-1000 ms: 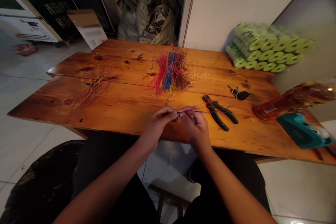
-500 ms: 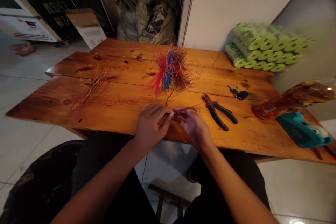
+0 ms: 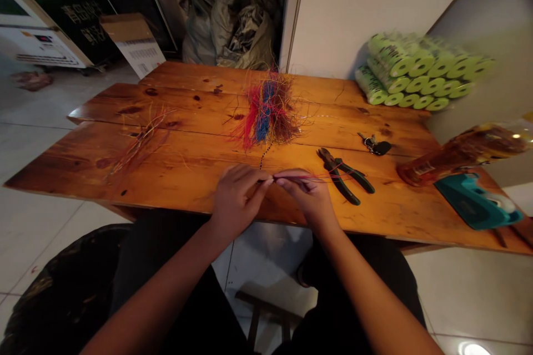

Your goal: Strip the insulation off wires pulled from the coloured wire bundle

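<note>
Near the front edge of the wooden table, my left hand pinches the end of a dark strand. My right hand is closed on thin red wires, which stick out to the right toward the pliers. The fingertips of both hands meet. A black-and-white twisted cord runs from beside my left hand up to a tangled pile of red, blue and brown wires. Pliers with dark green handles lie partly spread, right of my right hand.
Loose wires lie at the left. To the right are keys, a bottle of amber liquid, a teal tape dispenser and stacked green rolls. A black-lined bin stands below left.
My right hand has turned, its fingers closing further round the red wires, which now reach out farther right. The view has shifted slightly.
</note>
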`<state>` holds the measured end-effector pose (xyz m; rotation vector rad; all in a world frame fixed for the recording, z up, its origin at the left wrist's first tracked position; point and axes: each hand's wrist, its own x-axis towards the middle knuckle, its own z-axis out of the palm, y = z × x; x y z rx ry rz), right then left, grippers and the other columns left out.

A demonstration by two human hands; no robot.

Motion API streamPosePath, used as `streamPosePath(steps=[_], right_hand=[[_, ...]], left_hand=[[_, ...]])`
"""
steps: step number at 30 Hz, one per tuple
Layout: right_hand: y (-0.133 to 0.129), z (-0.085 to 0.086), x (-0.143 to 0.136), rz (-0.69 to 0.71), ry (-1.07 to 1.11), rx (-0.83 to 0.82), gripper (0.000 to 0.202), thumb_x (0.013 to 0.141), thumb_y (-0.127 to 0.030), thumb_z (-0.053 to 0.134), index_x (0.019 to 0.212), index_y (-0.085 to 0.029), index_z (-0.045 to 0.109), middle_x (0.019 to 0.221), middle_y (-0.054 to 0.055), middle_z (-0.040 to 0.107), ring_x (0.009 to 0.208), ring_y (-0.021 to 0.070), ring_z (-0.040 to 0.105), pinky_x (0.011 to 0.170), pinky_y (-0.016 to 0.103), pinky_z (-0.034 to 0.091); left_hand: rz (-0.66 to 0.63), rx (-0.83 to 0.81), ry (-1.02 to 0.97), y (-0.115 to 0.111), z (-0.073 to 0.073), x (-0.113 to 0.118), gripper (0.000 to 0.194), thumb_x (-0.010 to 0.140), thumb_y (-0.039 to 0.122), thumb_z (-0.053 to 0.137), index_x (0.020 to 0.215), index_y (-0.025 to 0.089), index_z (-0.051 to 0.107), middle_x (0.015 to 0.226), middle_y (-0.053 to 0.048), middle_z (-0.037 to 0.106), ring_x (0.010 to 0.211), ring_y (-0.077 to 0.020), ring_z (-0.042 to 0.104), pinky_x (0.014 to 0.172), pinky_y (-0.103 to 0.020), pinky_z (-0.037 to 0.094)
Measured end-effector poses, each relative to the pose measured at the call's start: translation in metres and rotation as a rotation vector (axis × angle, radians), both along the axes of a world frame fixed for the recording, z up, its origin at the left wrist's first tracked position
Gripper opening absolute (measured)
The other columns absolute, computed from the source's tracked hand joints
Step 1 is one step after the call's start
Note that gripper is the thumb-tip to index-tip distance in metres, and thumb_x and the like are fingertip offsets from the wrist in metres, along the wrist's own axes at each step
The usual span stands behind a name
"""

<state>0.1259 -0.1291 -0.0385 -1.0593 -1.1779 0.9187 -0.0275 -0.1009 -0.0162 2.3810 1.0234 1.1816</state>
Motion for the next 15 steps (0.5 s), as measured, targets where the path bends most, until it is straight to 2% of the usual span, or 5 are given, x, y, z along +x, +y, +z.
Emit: streamPosePath(steps=[4,8,11,15], right_hand=[[-0.003,0.011,0.007,-0.062,-0.336,0.161,0.01,0.077,-0.018,0.06,0.079,-0.023,0.068,0.079,0.001,0.069,0.077,0.0163,0.063,0.076,0.032,0.049],[-0.006,0.018,0.008,-0.08,-0.536,0.297,0.011,0.081,-0.018,0.056,0.08,-0.023,0.066,0.078,0.002,0.068,0.076,0.0171,0.062,0.075,0.033,0.048],[-0.007,0.016,0.004,-0.114,-0.533,0.312,0.011,0.082,-0.018,0.054,0.08,-0.022,0.064,0.077,0.002,0.068,0.076,0.017,0.062,0.075,0.033,0.048],[-0.004,0.003,0.0,-0.144,-0.377,0.16,0.006,0.081,-0.024,0.057,0.084,-0.022,0.062,0.084,0.003,0.068,0.08,0.0173,0.063,0.076,0.033,0.049]], left_hand=[[-0.079,-0.315,-0.193,-0.003,0.002,0.003,0.01,0.081,0.023,0.054,0.075,0.02,0.061,0.074,0.002,0.063,0.074,-0.013,0.057,0.071,-0.026,0.04],[-0.208,-0.726,-0.424,-0.003,0.0,0.004,0.008,0.077,0.022,0.058,0.07,0.02,0.062,0.07,0.003,0.061,0.071,-0.0121,0.056,0.07,-0.024,0.04],[-0.288,-0.962,-0.548,-0.001,0.0,0.004,0.009,0.074,0.021,0.06,0.066,0.018,0.063,0.065,0.002,0.059,0.068,-0.0111,0.054,0.069,-0.023,0.039],[-0.251,-1.055,-0.682,0.002,-0.001,0.005,0.009,0.072,0.021,0.061,0.064,0.018,0.063,0.063,0.002,0.056,0.066,-0.0103,0.051,0.068,-0.022,0.038]])
